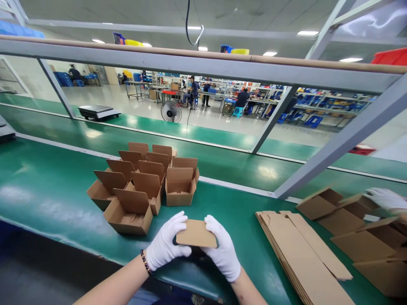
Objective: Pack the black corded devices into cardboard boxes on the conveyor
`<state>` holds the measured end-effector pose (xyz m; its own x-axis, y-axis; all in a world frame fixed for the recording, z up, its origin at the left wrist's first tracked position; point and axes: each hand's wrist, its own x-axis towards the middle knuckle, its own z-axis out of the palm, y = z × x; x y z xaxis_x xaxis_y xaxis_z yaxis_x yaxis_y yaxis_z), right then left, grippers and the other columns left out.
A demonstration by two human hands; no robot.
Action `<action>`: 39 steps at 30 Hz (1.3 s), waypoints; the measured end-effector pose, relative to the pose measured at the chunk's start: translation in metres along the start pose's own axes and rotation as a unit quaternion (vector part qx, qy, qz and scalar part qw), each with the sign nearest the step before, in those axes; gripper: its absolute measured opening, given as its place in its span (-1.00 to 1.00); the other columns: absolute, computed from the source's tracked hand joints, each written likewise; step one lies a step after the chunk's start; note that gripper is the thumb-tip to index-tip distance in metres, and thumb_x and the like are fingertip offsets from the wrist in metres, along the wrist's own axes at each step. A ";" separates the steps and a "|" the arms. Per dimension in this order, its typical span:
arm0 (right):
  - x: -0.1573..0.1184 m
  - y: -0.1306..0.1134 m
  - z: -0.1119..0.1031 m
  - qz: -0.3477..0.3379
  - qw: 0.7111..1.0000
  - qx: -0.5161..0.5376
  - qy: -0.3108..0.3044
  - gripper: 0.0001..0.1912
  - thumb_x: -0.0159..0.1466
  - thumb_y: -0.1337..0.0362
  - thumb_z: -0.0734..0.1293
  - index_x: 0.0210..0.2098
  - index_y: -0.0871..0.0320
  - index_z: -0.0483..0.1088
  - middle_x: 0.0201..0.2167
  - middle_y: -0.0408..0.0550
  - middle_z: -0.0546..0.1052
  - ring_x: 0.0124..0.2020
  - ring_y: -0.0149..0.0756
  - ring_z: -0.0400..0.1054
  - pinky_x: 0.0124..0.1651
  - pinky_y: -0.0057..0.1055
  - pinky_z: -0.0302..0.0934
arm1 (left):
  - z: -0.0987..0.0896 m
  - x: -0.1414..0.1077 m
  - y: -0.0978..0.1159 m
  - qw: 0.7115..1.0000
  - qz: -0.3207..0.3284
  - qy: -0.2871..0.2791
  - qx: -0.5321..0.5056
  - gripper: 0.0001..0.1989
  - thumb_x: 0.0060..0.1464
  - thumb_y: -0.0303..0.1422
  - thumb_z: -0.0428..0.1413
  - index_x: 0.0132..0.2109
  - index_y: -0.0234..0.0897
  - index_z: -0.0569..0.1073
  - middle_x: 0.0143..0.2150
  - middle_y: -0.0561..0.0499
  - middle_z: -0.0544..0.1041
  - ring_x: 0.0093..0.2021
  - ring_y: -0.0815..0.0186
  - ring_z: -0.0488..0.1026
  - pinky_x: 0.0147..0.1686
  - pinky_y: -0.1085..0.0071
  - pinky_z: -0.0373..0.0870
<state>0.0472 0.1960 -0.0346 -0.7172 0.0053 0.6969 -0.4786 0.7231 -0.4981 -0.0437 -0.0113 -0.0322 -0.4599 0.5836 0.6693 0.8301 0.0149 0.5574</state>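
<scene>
A brown cardboard box (196,233) is held near the front edge of the green table, one flat panel of it facing me; the rest is hidden behind that panel. My left hand (168,242), in a white glove with a beaded bracelet at the wrist, grips its left end. On the right end, my right hand (223,249), also gloved in white, has its fingers closed round the cardboard. Just beyond my left hand stands an open box (129,218) with its lid raised, the closest of several such boxes grouped on the table.
A stack of flat cardboard blanks (299,250) lies to the right. Past it are several open boxes (365,241), with another person's white-gloved hand (386,198) over them. A grey metal post (343,135) slants up at the right. A scale (98,111) sits at the back left.
</scene>
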 end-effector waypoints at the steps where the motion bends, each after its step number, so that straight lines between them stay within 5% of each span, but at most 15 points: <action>1: 0.000 0.002 -0.007 -0.049 0.998 -0.036 -0.035 -0.34 0.12 -0.09 0.33 0.09 0.14 0.20 0.13 0.18 0.31 0.17 -0.04 0.18 0.15 -0.04 0.17 | -0.004 -0.001 -0.003 0.999 0.025 -0.028 0.013 -0.36 -0.03 0.08 0.08 0.10 -0.16 0.15 0.18 -0.26 0.24 0.26 -0.04 0.09 0.13 -0.11 0.16; 4: 0.002 0.003 -0.023 -0.110 0.979 -0.122 -0.123 -0.13 0.13 -0.24 0.20 0.23 0.23 0.06 0.24 0.26 0.13 0.26 0.09 -0.02 0.16 0.07 0.11 | -0.010 -0.002 -0.002 0.994 0.048 -0.067 0.076 -0.35 -0.01 0.03 0.11 0.12 -0.18 0.12 0.23 -0.30 0.15 0.29 -0.07 0.01 0.14 -0.11 0.14; 8: 0.001 -0.002 -0.030 -0.106 0.966 -0.160 -0.171 -0.34 0.25 0.04 0.23 0.24 0.18 0.04 0.30 0.20 0.00 0.30 0.04 -0.11 0.15 0.01 0.14 | -0.013 0.001 0.008 0.984 0.045 -0.098 0.140 -0.42 0.07 -0.11 0.10 0.15 -0.21 0.10 0.25 -0.29 0.12 0.28 -0.02 0.03 0.16 -0.06 0.15; 14: 0.003 -0.007 -0.025 -0.081 0.973 -0.117 -0.180 -0.57 0.21 0.28 0.27 0.08 -0.02 0.27 0.33 -0.02 -0.12 0.29 -0.01 -0.11 0.14 0.03 0.12 | -0.013 0.001 0.009 0.978 -0.013 -0.112 0.177 -0.25 0.09 -0.10 0.07 0.29 -0.28 -0.07 0.22 -0.33 0.20 0.24 -0.02 0.13 0.14 -0.05 0.22; 20: 0.010 -0.004 -0.023 -0.074 0.980 -0.115 -0.147 -0.64 0.27 0.26 0.22 0.06 -0.04 0.30 0.26 0.00 0.11 0.19 -0.15 0.06 0.09 -0.08 0.19 | -0.015 0.005 0.006 0.985 -0.005 -0.101 0.142 -0.52 0.16 -0.11 -0.02 0.17 -0.19 0.25 0.19 -0.22 0.28 0.20 0.07 0.20 0.13 -0.01 0.25; 23: 0.009 -0.005 -0.027 -0.104 0.969 -0.143 -0.173 -0.57 0.24 0.24 0.24 0.12 -0.02 0.24 0.32 0.05 -0.06 0.23 -0.02 -0.02 0.10 0.01 0.15 | -0.015 0.002 0.010 0.983 -0.038 -0.125 0.126 -0.59 0.20 -0.18 -0.06 0.16 -0.14 0.30 0.27 -0.15 0.18 0.27 0.07 0.08 0.20 0.00 0.14; 26: 0.006 -0.017 -0.025 -0.115 0.959 -0.197 -0.167 -0.49 0.18 0.27 0.30 0.13 0.02 0.22 0.32 0.13 -0.14 0.26 0.13 -0.13 0.11 0.14 0.07 | -0.004 -0.003 0.018 0.979 -0.140 -0.113 0.092 -0.60 0.25 -0.26 -0.16 0.19 -0.11 0.28 0.36 -0.06 -0.03 0.32 0.10 -0.03 0.26 0.07 0.02; 28: 0.003 -0.031 -0.017 -0.100 0.952 -0.255 -0.137 -0.52 0.15 0.38 0.29 0.08 0.04 0.28 0.27 0.13 0.01 0.26 0.15 -0.13 0.14 0.20 -0.02 | 0.008 -0.005 0.023 0.974 -0.205 -0.084 0.057 -0.57 0.26 -0.26 -0.20 0.24 -0.15 0.20 0.39 -0.03 -0.17 0.33 0.14 -0.08 0.28 0.12 -0.04; 32: -0.008 -0.049 0.007 -0.088 0.917 -0.378 -0.092 -0.58 0.20 0.45 0.18 0.04 0.14 0.31 0.09 0.05 0.34 0.18 -0.02 0.06 0.26 0.08 -0.30 | 0.025 -0.009 0.034 0.963 -0.261 -0.064 -0.002 -0.42 0.28 -0.26 -0.25 0.34 -0.20 -0.29 0.39 -0.04 -0.32 0.35 0.25 -0.23 0.28 0.19 -0.10; 35: -0.011 -0.034 0.010 -0.058 0.888 -0.445 -0.102 -0.56 0.22 0.45 0.15 0.08 0.09 0.28 0.10 -0.01 0.36 0.12 -0.03 0.14 0.26 0.05 -0.39 | 0.022 -0.020 0.035 0.968 -0.216 -0.119 0.047 -0.41 0.28 -0.29 -0.23 0.34 -0.18 -0.33 0.37 -0.04 -0.12 0.32 0.32 -0.06 0.22 0.31 0.08; 39: 0.021 0.030 -0.013 0.036 0.861 -0.484 -0.149 -0.48 0.20 0.45 0.19 0.13 -0.02 0.22 0.16 -0.01 0.30 0.15 0.06 0.12 0.21 0.16 -0.31 | 0.017 -0.044 0.015 0.945 0.015 -0.120 0.303 -0.50 0.15 -0.19 0.01 0.20 -0.26 0.25 0.16 -0.08 0.35 0.11 0.16 0.35 -0.01 0.33 0.44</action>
<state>0.0246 0.2267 -0.0275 -0.8949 0.0015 0.4462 0.1161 0.9664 0.2295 -0.0057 -0.0229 -0.0617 -0.4097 0.7566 0.5095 0.9028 0.4162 0.1079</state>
